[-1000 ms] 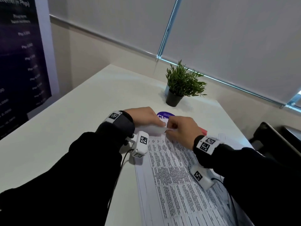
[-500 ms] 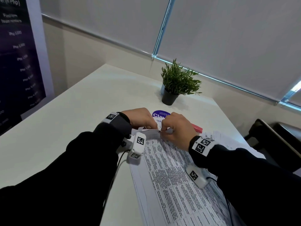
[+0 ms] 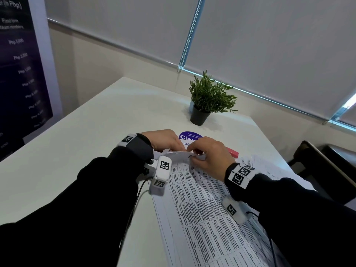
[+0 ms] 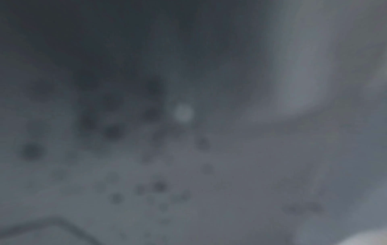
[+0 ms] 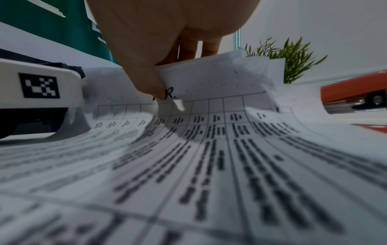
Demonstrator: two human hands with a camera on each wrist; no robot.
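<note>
The head camera sits high and looks forward and down across the table, taking in the left hand, the right hand, the sheets, the plant and the blind behind. The right wrist camera lies low, just over the sheets, and faces along the right hand toward their lifted far edge, very near. Both views share that edge, the plant, the red stapler and the white box on the left wrist. The left wrist camera gives only a dark blur, too close to read.
</note>
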